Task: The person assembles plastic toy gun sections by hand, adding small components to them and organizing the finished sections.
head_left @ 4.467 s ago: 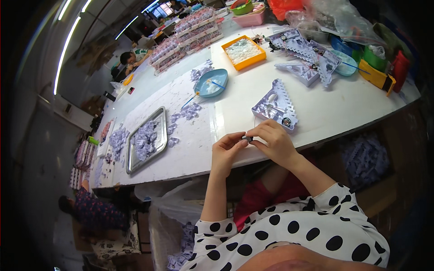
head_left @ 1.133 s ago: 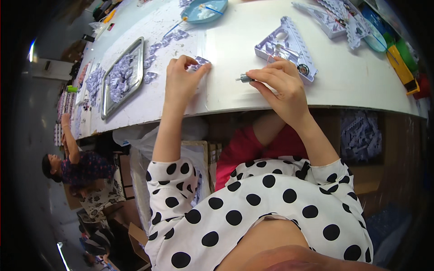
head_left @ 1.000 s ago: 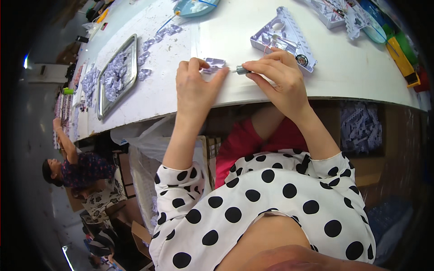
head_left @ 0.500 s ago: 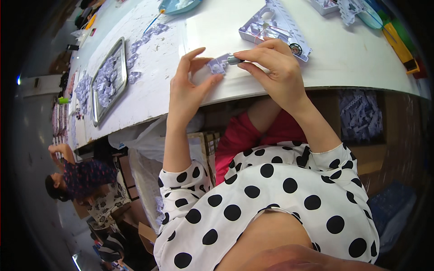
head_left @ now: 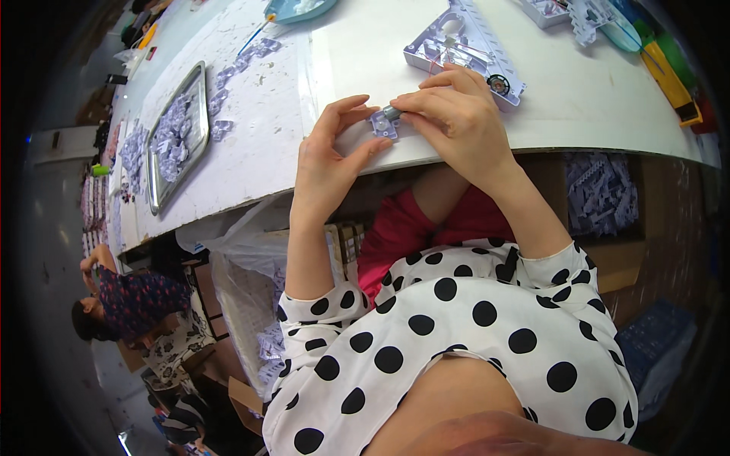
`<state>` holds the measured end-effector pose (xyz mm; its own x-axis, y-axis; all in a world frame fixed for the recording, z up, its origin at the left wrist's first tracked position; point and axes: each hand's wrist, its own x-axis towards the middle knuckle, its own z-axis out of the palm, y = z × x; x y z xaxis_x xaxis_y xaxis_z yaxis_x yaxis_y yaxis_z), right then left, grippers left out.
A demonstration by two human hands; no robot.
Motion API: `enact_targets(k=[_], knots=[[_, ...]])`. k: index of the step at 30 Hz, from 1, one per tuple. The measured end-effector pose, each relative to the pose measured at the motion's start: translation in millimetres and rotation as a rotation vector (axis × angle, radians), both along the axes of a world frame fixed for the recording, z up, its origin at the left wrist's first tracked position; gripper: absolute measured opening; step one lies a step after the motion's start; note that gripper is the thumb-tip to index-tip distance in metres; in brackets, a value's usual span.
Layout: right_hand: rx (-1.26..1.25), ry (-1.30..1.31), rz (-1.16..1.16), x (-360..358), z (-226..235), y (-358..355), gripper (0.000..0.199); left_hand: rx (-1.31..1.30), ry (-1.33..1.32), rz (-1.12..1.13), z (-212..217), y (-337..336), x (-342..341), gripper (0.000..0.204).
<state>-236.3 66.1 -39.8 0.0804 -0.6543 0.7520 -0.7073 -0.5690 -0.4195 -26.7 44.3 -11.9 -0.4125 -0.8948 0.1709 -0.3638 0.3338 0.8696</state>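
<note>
My left hand (head_left: 328, 156) has its thumb and fingers around a small pale lavender plastic part (head_left: 385, 128) just over the near edge of the table. Between the thumb and fingertips of my right hand (head_left: 465, 125) is a small grey metal cylinder, like a little motor (head_left: 391, 112). Its end meets the plastic part; whether it sits inside cannot be made out. Just beyond my right hand lies a lavender plastic housing (head_left: 415, 58) with thin wires and a round black piece in it. My right fingers partly hide the near wires.
Left on the white table (head_left: 251, 144), a metal tray (head_left: 157, 194) holds a heap of lavender parts, with more strewn beside it. A blue dish (head_left: 323, 11) stands at the back; a yellow bin (head_left: 671, 83) is far right. Below, a cardboard box (head_left: 617, 266) holds parts. Another person (head_left: 144, 304) sits left.
My left hand has moved right with the plastic part, which has turned and now meets the motor more closely. My right hand has shifted only slightly.
</note>
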Motion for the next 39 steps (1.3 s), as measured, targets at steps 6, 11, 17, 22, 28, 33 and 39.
enact_targets(k=[6, 11, 17, 22, 28, 33, 39], knots=[[-0.008, 0.094, -0.030, 3.1, 10.1, 4.0, 0.013, -0.016, 0.003, 0.017, 4.8, 1.1, 1.7, 0.056], [0.039, 0.151, -0.044, 1.5, 12.6, 9.3, 0.012, 0.013, -0.063, -0.076, 12.2, -1.8, 6.3, 0.055], [0.055, 0.093, -0.037, 8.3, 19.2, 14.7, 0.012, -0.299, 0.043, 0.164, 32.7, -119.6, 55.4, 0.026], [0.066, 0.092, -0.058, 12.9, 20.0, 14.3, 0.013, -0.436, -0.155, 0.418, 63.0, -236.8, 70.3, 0.023], [0.108, 0.141, -0.120, 10.0, 16.2, 20.9, 0.020, -0.449, -0.535, 0.359, 36.2, -357.1, 31.6, 0.035], [0.097, 0.200, -0.083, 15.7, 19.5, 22.5, 0.025, -0.600, -0.668, 0.274, 0.2, -431.3, 56.9, 0.040], [0.089, 0.200, -0.122, 11.4, 19.9, 20.2, 0.030, -0.487, -0.760, 0.255, 14.7, -445.9, 27.7, 0.035]])
